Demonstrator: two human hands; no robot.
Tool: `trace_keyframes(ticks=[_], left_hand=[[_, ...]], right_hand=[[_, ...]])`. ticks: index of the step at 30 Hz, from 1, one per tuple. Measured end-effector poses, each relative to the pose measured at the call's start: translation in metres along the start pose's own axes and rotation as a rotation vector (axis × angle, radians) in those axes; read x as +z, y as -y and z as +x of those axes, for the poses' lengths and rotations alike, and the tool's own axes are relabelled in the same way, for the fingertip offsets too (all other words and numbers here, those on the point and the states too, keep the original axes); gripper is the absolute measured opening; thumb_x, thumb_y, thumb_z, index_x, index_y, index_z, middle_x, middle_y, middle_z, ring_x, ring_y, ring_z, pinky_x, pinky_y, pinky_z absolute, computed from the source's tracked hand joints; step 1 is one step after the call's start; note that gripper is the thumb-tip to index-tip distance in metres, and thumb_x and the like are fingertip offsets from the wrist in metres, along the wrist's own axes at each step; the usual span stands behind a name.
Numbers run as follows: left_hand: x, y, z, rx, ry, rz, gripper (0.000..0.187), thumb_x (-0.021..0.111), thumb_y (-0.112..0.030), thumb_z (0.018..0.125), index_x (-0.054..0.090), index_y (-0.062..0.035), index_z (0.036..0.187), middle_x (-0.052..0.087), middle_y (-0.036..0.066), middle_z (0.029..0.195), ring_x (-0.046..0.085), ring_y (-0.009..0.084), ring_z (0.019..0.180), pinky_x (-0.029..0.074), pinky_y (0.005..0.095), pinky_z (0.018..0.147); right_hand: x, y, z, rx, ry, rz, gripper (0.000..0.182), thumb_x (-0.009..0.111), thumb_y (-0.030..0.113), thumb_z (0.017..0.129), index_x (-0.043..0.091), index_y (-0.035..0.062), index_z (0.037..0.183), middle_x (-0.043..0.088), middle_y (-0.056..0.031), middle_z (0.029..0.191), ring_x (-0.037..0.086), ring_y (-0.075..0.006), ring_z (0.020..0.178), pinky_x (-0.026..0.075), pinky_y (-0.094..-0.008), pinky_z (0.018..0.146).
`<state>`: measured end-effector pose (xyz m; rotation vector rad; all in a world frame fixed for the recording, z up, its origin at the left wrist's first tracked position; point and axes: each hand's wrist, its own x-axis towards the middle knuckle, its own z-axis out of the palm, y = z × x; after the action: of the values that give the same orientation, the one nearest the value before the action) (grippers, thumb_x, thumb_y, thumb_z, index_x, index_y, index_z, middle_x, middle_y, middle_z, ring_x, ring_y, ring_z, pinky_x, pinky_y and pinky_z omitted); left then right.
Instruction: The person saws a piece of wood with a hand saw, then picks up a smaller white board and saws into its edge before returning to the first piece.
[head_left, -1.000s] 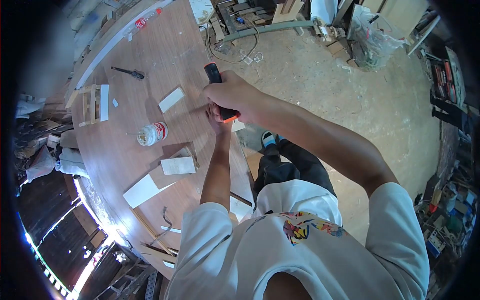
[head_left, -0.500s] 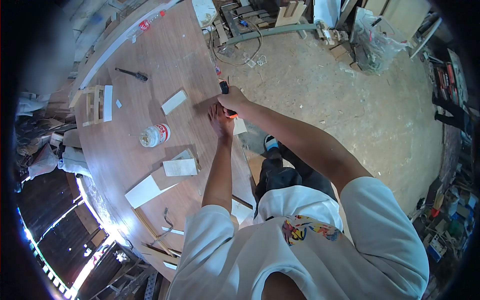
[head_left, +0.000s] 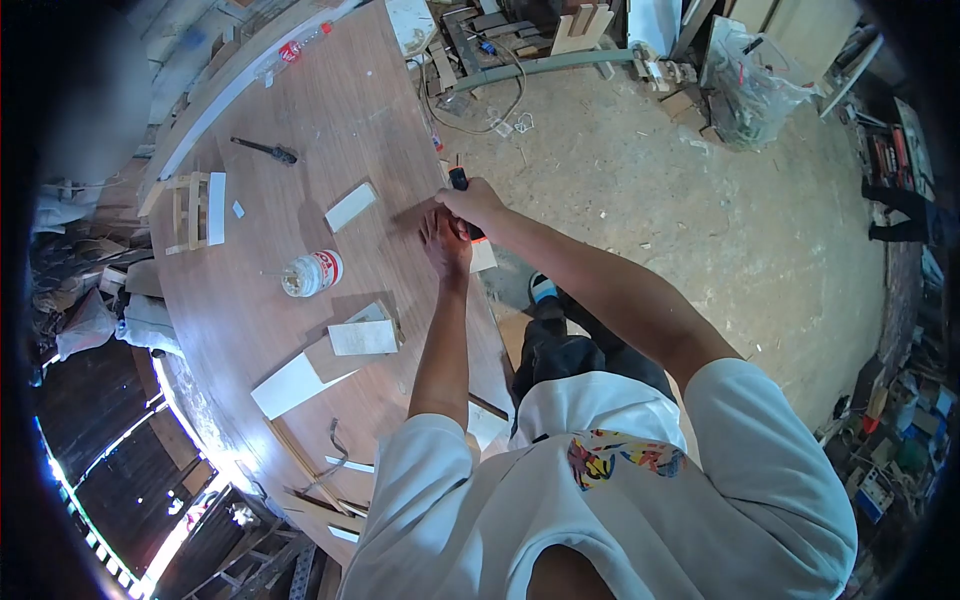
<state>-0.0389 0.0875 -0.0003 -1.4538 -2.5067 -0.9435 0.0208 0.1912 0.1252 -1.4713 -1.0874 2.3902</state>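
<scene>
At the table's right edge, my right hand [head_left: 474, 203] is closed around a black and orange tool [head_left: 458, 178]; its exact kind is mostly hidden by the hand. My left hand [head_left: 443, 240] lies close beside it, palm down with fingers stretched out. A pale board [head_left: 483, 256] shows beneath the hands and juts past the edge. Left of them, a small white-faced wood block [head_left: 350, 207] lies on the brown tabletop [head_left: 340, 120].
A jar with a red and white label [head_left: 313, 273] stands on the table near several white-faced pieces [head_left: 364, 336]. A dark screwdriver-like tool [head_left: 264, 151], small wooden frame [head_left: 194, 211] and plastic bottle [head_left: 292, 48] lie farther off. Another person's dark-clothed legs [head_left: 902, 215] appear at far right.
My right hand and the tool have shifted slightly right, and the tool's angle has changed. My left hand stays beside it, almost unmoved. The person at far right shows more.
</scene>
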Motion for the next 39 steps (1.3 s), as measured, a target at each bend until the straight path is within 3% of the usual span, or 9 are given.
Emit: trace_keyframes(ticks=[6, 10, 11, 17, 20, 27, 29, 35, 39], left_hand=[[0.002, 0.006, -0.003, -0.002, 0.041, -0.002, 0.025, 0.059, -0.022, 0.075, 0.054, -0.0079, 0.096, 0.053, 0.01, 0.095, 0.051, 0.0309, 0.093, 0.038, 0.0445, 0.085], [0.011, 0.016, -0.008, 0.023, 0.069, 0.004, 0.029, 0.055, -0.026, 0.082, 0.056, -0.0085, 0.104, 0.057, 0.01, 0.105, 0.052, 0.0298, 0.103, 0.037, 0.0461, 0.09], [-0.004, 0.004, -0.004, -0.143, 0.296, 0.033, 0.027, 0.052, -0.027, 0.085, 0.056, -0.009, 0.105, 0.057, 0.011, 0.109, 0.051, 0.0284, 0.107, 0.036, 0.0471, 0.092], [0.022, 0.023, -0.015, 0.026, -0.008, 0.111, 0.026, 0.052, -0.024, 0.084, 0.056, -0.008, 0.104, 0.057, 0.01, 0.107, 0.052, 0.0273, 0.105, 0.036, 0.0463, 0.092], [0.014, 0.017, -0.011, -0.034, 0.126, 0.081, 0.025, 0.052, -0.022, 0.083, 0.055, -0.0072, 0.103, 0.056, 0.01, 0.105, 0.052, 0.0282, 0.104, 0.037, 0.0455, 0.091], [0.016, 0.018, -0.011, -0.118, 0.196, 0.052, 0.027, 0.051, -0.021, 0.083, 0.054, -0.006, 0.105, 0.056, 0.012, 0.104, 0.051, 0.0303, 0.104, 0.036, 0.0452, 0.09], [0.027, 0.029, -0.016, 0.011, 0.123, 0.078, 0.029, 0.053, -0.024, 0.083, 0.056, -0.0056, 0.105, 0.056, 0.012, 0.104, 0.051, 0.0315, 0.103, 0.038, 0.0452, 0.088], [0.001, 0.005, 0.0, -0.044, 0.192, 0.039, 0.028, 0.055, -0.025, 0.084, 0.059, -0.0054, 0.103, 0.057, 0.012, 0.106, 0.05, 0.0321, 0.104, 0.038, 0.0459, 0.09], [0.007, 0.009, -0.003, 0.053, 0.089, -0.025, 0.026, 0.055, -0.025, 0.085, 0.059, -0.0071, 0.102, 0.058, 0.011, 0.105, 0.051, 0.0314, 0.104, 0.038, 0.0464, 0.091]], right_hand=[[0.001, -0.02, -0.01, -0.167, -0.065, -0.185, 0.028, 0.068, 0.022, 0.081, 0.05, 0.0026, 0.072, 0.05, -0.006, 0.05, 0.047, -0.0161, 0.036, 0.037, -0.0342, 0.034], [0.0, -0.08, -0.036, -0.69, -0.378, -0.495, 0.021, 0.067, 0.015, 0.08, 0.051, 0.0012, 0.076, 0.054, -0.0069, 0.061, 0.054, -0.0114, 0.053, 0.042, -0.0288, 0.05], [-0.003, -0.094, -0.045, -0.696, -0.374, -0.5, 0.021, 0.067, 0.015, 0.08, 0.051, 0.0012, 0.076, 0.054, -0.0069, 0.061, 0.054, -0.0114, 0.053, 0.042, -0.0288, 0.05], [0.0, -0.099, -0.074, -0.418, -0.147, -0.095, 0.019, 0.065, 0.015, 0.083, 0.054, 0.0035, 0.072, 0.047, 0.0022, 0.058, 0.043, -0.0055, 0.05, 0.036, -0.0248, 0.048], [-0.002, -0.1, -0.066, -0.357, -0.208, -0.141, 0.026, 0.064, 0.022, 0.087, 0.055, 0.0039, 0.072, 0.046, 0.0029, 0.055, 0.04, -0.0046, 0.046, 0.034, -0.025, 0.043], [-0.002, -0.112, -0.049, -0.638, -0.244, -0.221, 0.033, 0.062, 0.029, 0.089, 0.055, 0.004, 0.069, 0.049, 0.0016, 0.055, 0.046, -0.0068, 0.044, 0.034, -0.026, 0.039], [-0.003, -0.084, -0.052, -0.389, -0.167, -0.168, 0.03, 0.062, 0.027, 0.088, 0.053, 0.0037, 0.073, 0.049, 0.0004, 0.056, 0.046, -0.008, 0.044, 0.035, -0.0267, 0.038], [-0.003, -0.031, -0.032, -0.291, -0.133, -0.376, 0.022, 0.058, 0.014, 0.084, 0.052, -0.0019, 0.098, 0.06, -0.0102, 0.067, 0.062, -0.022, 0.061, 0.047, -0.035, 0.059], [-0.002, -0.069, -0.03, -0.537, -0.236, -0.347, 0.024, 0.058, 0.011, 0.083, 0.049, -0.0014, 0.102, 0.061, -0.0129, 0.076, 0.063, -0.0241, 0.068, 0.047, -0.0332, 0.06]])
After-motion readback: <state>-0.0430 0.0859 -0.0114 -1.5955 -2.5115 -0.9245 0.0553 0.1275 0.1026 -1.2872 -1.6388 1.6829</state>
